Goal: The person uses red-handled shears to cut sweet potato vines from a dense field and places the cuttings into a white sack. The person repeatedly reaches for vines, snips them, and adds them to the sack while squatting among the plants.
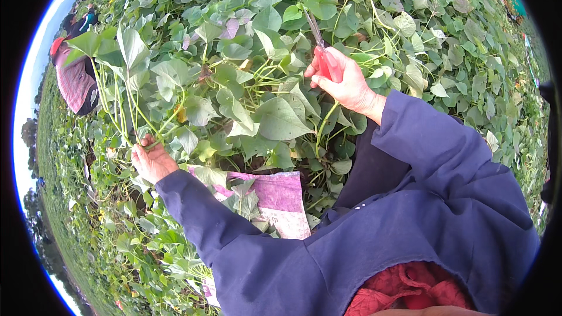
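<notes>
My left hand (153, 158) is closed around the lower stems of a bunch of leafy vine cuttings (127, 92), whose heart-shaped leaves stand up above it. At the centre right, my right hand (347, 83) holds a pair of scissors (325, 55) by its red handles, the metal blades pointing up and away from me over the leaves. Whether the blades are apart is hard to tell. Below and between my hands lies a purple and white printed sack (281, 197), with some cut leaves (246, 202) on it.
Dense green vines (281, 118) cover the ground all around. A person in a pink top and red cap (75, 77) bends over at the far left, with other people beyond. Part of another printed sack (210, 289) shows at the lower left. My dark-clad leg (373, 166) is beside the plants.
</notes>
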The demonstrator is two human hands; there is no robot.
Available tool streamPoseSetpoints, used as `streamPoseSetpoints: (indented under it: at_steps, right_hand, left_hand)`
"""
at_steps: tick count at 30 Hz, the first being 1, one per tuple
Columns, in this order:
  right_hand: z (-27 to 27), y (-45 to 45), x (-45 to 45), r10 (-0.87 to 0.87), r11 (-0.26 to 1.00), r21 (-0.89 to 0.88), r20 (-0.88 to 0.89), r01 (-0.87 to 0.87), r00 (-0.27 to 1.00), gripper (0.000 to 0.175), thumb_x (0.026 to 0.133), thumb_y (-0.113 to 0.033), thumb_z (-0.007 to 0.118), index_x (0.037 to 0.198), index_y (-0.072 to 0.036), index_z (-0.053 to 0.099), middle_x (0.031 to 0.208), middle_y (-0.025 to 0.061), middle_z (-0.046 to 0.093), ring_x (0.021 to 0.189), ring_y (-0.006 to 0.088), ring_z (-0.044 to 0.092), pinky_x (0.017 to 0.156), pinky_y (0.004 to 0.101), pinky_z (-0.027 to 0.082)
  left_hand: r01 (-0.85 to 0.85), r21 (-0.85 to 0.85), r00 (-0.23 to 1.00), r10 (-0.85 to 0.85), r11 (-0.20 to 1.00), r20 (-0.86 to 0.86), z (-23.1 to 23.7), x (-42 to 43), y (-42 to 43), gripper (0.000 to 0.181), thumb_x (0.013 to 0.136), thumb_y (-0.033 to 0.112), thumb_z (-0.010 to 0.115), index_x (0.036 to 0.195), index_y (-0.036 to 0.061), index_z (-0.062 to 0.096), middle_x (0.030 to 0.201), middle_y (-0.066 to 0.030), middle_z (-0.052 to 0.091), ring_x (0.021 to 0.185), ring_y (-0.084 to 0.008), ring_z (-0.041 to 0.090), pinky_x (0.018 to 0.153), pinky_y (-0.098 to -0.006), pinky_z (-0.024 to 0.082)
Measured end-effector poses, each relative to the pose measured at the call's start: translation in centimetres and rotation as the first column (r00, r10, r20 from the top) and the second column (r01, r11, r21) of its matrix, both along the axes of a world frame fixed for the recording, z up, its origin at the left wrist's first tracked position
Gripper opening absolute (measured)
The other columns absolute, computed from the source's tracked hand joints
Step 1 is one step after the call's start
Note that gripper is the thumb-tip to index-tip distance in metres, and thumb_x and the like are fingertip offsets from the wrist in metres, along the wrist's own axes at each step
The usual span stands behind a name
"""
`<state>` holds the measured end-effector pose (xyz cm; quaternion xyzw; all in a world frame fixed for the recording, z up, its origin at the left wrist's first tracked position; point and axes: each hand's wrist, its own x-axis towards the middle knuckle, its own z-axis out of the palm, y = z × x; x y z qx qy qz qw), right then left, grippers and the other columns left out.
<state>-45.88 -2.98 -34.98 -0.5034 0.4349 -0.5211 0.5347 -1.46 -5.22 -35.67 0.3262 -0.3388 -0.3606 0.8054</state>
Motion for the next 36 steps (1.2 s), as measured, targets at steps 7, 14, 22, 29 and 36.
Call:
streamPoseSetpoints:
  at_steps: [7, 14, 22, 29, 36]
  right_hand:
    - [3.0, -5.2, 6.9, -0.135, 0.848, -0.496, -0.542, -0.186, 0.829, 0.035, 0.081, -0.003, 0.066, 0.114, -0.004, 0.055, 0.108, 0.0155, 0.063, 0.099, 0.0313, 0.063, 0.083, 0.0369, 0.05]
    - [-0.9, -6.7, 3.2, -0.086, 0.99, -0.127, -0.874, -0.055, 0.478, 0.025, 0.083, -0.013, 0.065, 0.102, -0.002, 0.053, 0.096, 0.0204, 0.066, 0.093, 0.0376, 0.064, 0.078, 0.0446, 0.05]
    - [0.1, -6.7, -3.3, -0.135, 0.99, -0.105, -0.572, 0.091, 0.809, 0.031, 0.07, -0.011, 0.076, 0.096, -0.005, 0.059, 0.084, 0.0078, 0.063, 0.08, 0.0197, 0.061, 0.075, 0.0327, 0.048]
    - [5.6, -3.8, -6.5, -0.027, 0.998, -0.061, -0.286, 0.01, 0.958, 0.03, 0.076, 0.0, 0.075, 0.1, -0.004, 0.058, 0.091, 0.0017, 0.061, 0.089, 0.0107, 0.06, 0.082, 0.0283, 0.049]
    - [10.5, -0.6, -8.1, -0.044, 0.98, -0.194, -0.066, 0.031, 0.997, 0.035, 0.075, 0.001, 0.077, 0.106, -0.003, 0.061, 0.093, 0.0021, 0.062, 0.09, 0.0115, 0.061, 0.084, 0.0267, 0.051]
  left_hand:
    - [0.139, 0.056, 0.953, -0.118, 0.989, -0.278, -0.3, -3.6, -0.6, 0.008, 0.098, 0.009, 0.051, 0.098, 0.0053, 0.043, 0.13, -0.0197, 0.056, 0.075, -0.01, 0.049, 0.067, -0.0238, 0.046]
    - [0.272, -0.004, 0.92, -0.259, 0.962, 0.294, 4.2, -15.5, -5.6, 0.045, 0.093, -0.005, 0.052, 0.13, 0.0083, 0.03, 0.121, -0.0291, 0.06, 0.065, -0.0094, 0.053, 0.066, -0.023, 0.047]
    - [-0.062, 0.592, 0.115, -0.583, 0.804, 0.804, -7.4, -18.6, -4.9, 0.026, 0.084, 0.005, 0.055, 0.1, 0.0103, 0.075, 0.097, -0.0188, 0.07, 0.094, -0.0317, 0.068, 0.088, -0.0358, 0.052]
    - [-0.256, 0.548, -0.077, -0.582, 0.796, 0.809, -8.9, -15.8, -0.7, 0.027, 0.083, 0.013, 0.059, 0.106, 0.0127, 0.074, 0.091, -0.0165, 0.071, 0.084, -0.0277, 0.071, 0.08, -0.0346, 0.054]
    - [-0.005, 0.394, 0.28, -0.377, 0.919, 0.883, -5.6, -18.3, -0.6, 0.042, 0.076, 0.013, 0.078, 0.118, 0.0158, 0.07, 0.079, -0.0012, 0.062, 0.065, -0.0144, 0.053, 0.064, -0.0293, 0.047]
